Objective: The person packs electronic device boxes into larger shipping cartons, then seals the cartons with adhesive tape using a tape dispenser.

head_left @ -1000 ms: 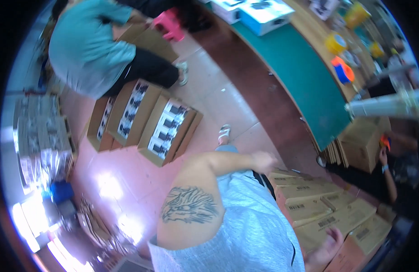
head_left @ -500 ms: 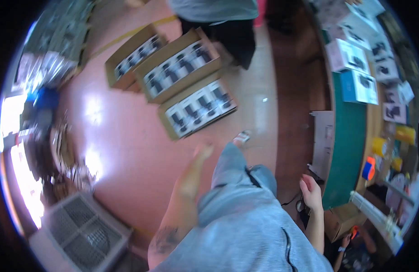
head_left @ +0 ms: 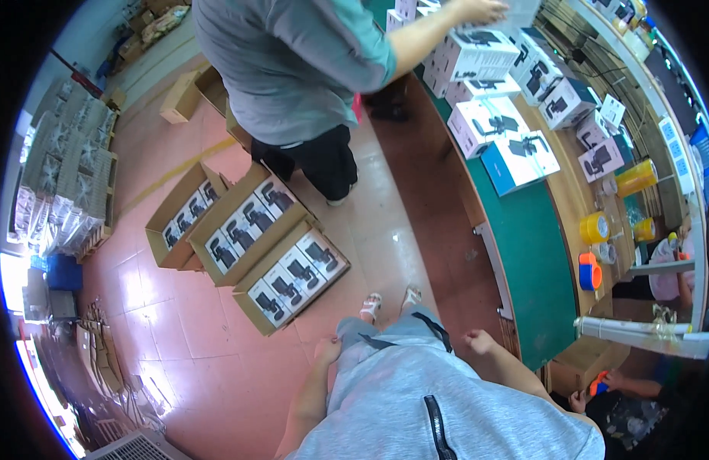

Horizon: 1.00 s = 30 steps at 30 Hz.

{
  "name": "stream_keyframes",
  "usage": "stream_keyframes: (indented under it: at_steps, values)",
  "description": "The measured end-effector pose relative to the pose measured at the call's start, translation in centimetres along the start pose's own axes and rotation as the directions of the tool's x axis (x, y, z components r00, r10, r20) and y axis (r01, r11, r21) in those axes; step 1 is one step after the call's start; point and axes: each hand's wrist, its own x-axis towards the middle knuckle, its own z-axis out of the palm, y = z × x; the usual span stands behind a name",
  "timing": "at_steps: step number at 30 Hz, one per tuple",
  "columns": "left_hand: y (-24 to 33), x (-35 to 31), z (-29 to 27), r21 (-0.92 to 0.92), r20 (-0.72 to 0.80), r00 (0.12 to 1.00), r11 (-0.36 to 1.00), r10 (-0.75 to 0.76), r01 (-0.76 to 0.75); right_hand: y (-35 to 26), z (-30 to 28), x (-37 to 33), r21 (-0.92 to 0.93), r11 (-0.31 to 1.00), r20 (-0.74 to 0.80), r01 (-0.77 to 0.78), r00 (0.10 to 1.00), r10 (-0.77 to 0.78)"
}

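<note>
My left hand (head_left: 328, 351) hangs beside my left thigh, its fingers curled in and nothing seen in them. On the other side, my right hand (head_left: 483, 342) is held out near the green-topped bench (head_left: 527, 261), empty, with its fingers loosely apart. Neither hand touches any goods. Ahead of my left hand on the floor stands an open carton (head_left: 293, 280) packed with white boxes picturing a black device. A second open carton (head_left: 243, 226) and a third (head_left: 187, 211), filled alike, stand close behind it.
A person in a grey shirt (head_left: 285, 77) stands beyond the cartons, reaching over white product boxes (head_left: 481, 57) on the bench. Yellow tape rolls (head_left: 594, 228) and an orange-and-blue tape dispenser (head_left: 590, 271) lie along it. Wrapped stacks on a pallet (head_left: 70, 169) stand far left. Another person's hand (head_left: 615, 381) shows lower right.
My view has swung toward the bench, and the cartons sit lower and further left in it. More of the person in grey shows. My left hand has come back beside my thigh.
</note>
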Motion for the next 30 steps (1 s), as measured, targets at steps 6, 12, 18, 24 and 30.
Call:
stream_keyframes:
  at_steps: [6, 12, 18, 24, 30]
  values:
    - [12.3, 0.8, -1.7, -0.088, -0.039, 0.965, 0.961, 0.261, -0.263, 8.2, -4.4, 9.8, -0.044, 0.999, -0.125, -0.018, 0.992, 0.013]
    - [13.4, -0.9, -0.6, -0.107, 0.052, 0.964, 0.961, 0.260, -0.253, 0.2, -2.5, 13.3, 0.435, 0.896, -0.021, 0.092, 0.996, -0.091]
    - [5.5, 1.2, -5.4, -0.292, -0.091, 0.993, 0.952, 0.069, -0.093, -15.0, 2.1, 10.3, 0.129, 0.984, 0.035, 0.125, 0.991, -0.130]
    - [-8.2, 14.0, -24.0, -0.240, -0.699, 0.691, 0.971, -0.186, 0.018, -41.5, 9.3, 17.4, -0.533, 0.652, 0.051, 0.539, 0.790, -0.611]
    - [-17.7, 27.6, -36.9, -0.246, -0.713, 0.644, 0.959, -0.278, 0.142, -65.5, 18.5, 23.9, -0.431, 0.781, -0.334, 0.452, 0.724, -0.604]
